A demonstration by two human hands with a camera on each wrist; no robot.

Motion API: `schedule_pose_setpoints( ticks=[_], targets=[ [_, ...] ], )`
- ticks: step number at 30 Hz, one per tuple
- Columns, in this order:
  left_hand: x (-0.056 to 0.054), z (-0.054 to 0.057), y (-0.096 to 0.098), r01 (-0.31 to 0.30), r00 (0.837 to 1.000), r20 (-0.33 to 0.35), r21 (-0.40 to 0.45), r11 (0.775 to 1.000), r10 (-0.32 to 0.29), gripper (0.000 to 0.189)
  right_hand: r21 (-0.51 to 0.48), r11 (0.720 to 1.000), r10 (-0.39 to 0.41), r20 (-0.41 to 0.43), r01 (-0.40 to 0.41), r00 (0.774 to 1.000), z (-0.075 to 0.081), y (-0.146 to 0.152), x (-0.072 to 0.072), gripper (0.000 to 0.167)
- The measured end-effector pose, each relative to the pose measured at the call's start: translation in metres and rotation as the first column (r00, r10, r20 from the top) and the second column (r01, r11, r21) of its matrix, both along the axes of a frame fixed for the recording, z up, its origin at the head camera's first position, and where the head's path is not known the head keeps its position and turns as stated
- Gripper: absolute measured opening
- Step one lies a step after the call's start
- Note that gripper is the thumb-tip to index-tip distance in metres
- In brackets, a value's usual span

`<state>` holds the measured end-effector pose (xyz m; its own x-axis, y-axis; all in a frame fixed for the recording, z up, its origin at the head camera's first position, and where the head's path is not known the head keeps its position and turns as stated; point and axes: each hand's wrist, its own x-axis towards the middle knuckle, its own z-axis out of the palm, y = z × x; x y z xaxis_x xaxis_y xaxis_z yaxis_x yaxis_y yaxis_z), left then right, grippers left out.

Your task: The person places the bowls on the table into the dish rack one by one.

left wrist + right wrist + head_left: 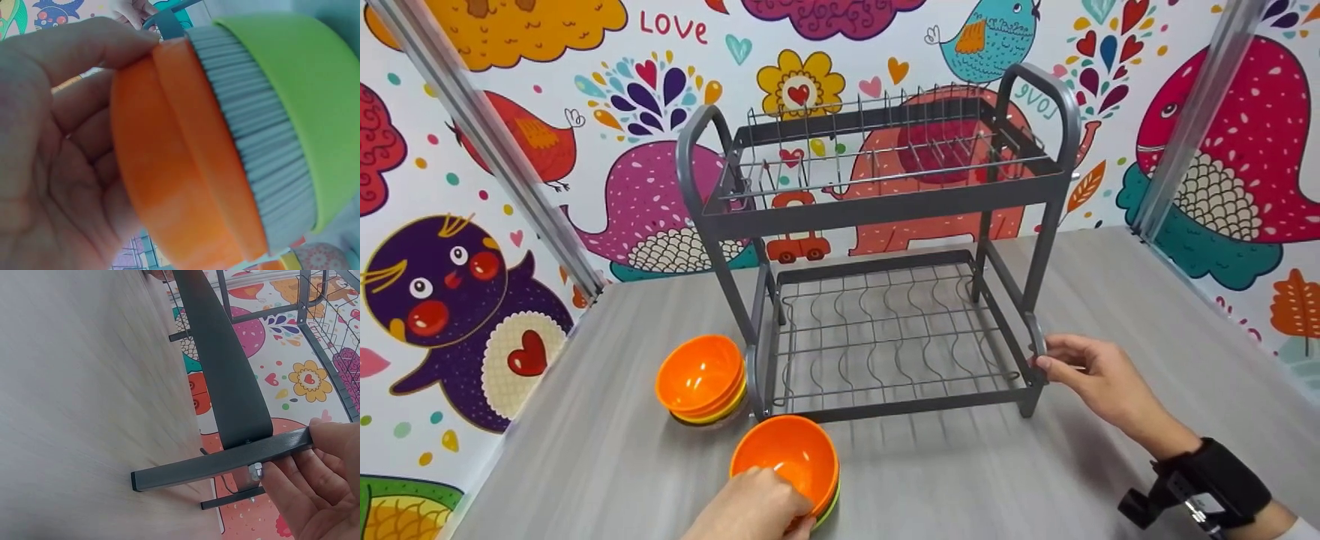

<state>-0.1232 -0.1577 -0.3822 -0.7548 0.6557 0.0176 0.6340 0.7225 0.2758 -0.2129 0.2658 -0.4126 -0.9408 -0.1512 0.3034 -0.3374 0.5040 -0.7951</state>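
My left hand (757, 502) grips the rim of an orange bowl (791, 454) near the front of the table. In the left wrist view that orange bowl (169, 163) heads a nested stack, with a ribbed whitish bowl (259, 140) and a green bowl (320, 101) behind it. A two-tier dark grey dish rack (885, 206) stands upright just beyond. My right hand (1110, 382) holds its front right post low down, thumb and fingers around it. Up close, the right wrist view shows this post (219, 464) with a bolt (256, 471) beside the fingers.
Another stack of bowls, orange (701, 375) over yellow, sits beside the rack's left front leg. The rack's lower wire shelf (896, 330) has wavy dividers. Behind it rises a wall (877, 75) with cartoon prints, crossed by metal uprights (502, 157) at the sides.
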Motion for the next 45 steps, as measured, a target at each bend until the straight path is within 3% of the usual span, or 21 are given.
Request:
schedule_pose_setpoints(
  ticks=[5,10,13,19,22,26,29,32,33,35,38,41,43,45],
  targets=[
    [0.0,0.0,0.0,0.029,0.998,-0.056,-0.031,0.999,-0.031,0.023,0.017,1.0,-0.003,-0.01,0.004,1.0,-0.001,-0.001,0.0,0.029],
    [0.001,0.004,-0.001,0.006,0.999,0.049,-0.049,0.999,-0.004,0.019,0.029,1.0,-0.007,-0.002,0.007,1.0,0.0,0.0,0.0,0.028],
    [0.002,0.008,-0.001,0.004,0.998,0.063,-0.057,0.998,0.0,0.017,0.032,0.999,-0.012,0.008,0.011,1.0,0.001,0.0,0.001,0.027],
    [0.004,0.014,-0.003,0.047,0.996,-0.07,-0.038,0.998,-0.05,0.023,0.025,1.0,-0.008,0.009,0.008,1.0,0.0,0.001,0.0,0.028],
    [0.006,0.017,-0.004,0.091,0.977,-0.195,0.007,0.996,-0.088,0.024,0.028,1.0,-0.007,0.002,0.007,1.0,0.0,0.001,0.0,0.028],
    [0.006,0.023,0.001,0.18,0.91,-0.392,0.079,0.98,-0.135,0.028,0.058,0.998,-0.017,0.0,0.017,1.0,0.001,0.001,0.0,0.028],
    [0.004,0.032,0.008,0.215,0.886,-0.442,0.128,0.968,-0.138,0.032,0.106,0.993,-0.046,-0.033,0.05,0.998,0.005,0.0,0.001,0.029],
    [0.002,0.04,0.017,0.236,0.879,-0.454,0.149,0.96,-0.146,0.034,0.164,0.979,-0.098,-0.147,0.122,0.984,0.01,-0.002,0.004,0.027],
    [0.0,0.042,0.019,0.243,0.881,-0.448,0.152,0.958,-0.152,0.033,0.178,0.973,-0.112,-0.203,0.149,0.973,0.013,-0.004,0.005,0.026],
    [-0.003,0.045,0.025,0.267,0.869,-0.462,0.138,0.954,-0.176,0.03,0.205,0.959,-0.124,-0.322,0.197,0.939,0.019,-0.007,0.008,0.025],
    [-0.007,0.049,0.034,0.295,0.849,-0.483,0.095,0.951,-0.215,0.028,0.25,0.95,-0.043,-0.486,0.186,0.873,0.031,-0.017,0.013,0.032],
    [-0.012,0.051,0.043,0.336,0.816,-0.514,0.05,0.941,-0.264,0.028,0.314,0.948,0.144,-0.576,0.055,0.804,0.042,-0.032,0.02,0.043],
    [-0.016,0.053,0.049,0.364,0.803,-0.517,0.027,0.931,-0.298,0.028,0.355,0.932,0.287,-0.614,-0.068,0.735,0.048,-0.044,0.025,0.041],
    [-0.02,0.054,0.055,0.39,0.796,-0.508,0.017,0.921,-0.328,0.026,0.396,0.9,0.411,-0.643,-0.179,0.646,0.051,-0.057,0.03,0.037]
  ],
)
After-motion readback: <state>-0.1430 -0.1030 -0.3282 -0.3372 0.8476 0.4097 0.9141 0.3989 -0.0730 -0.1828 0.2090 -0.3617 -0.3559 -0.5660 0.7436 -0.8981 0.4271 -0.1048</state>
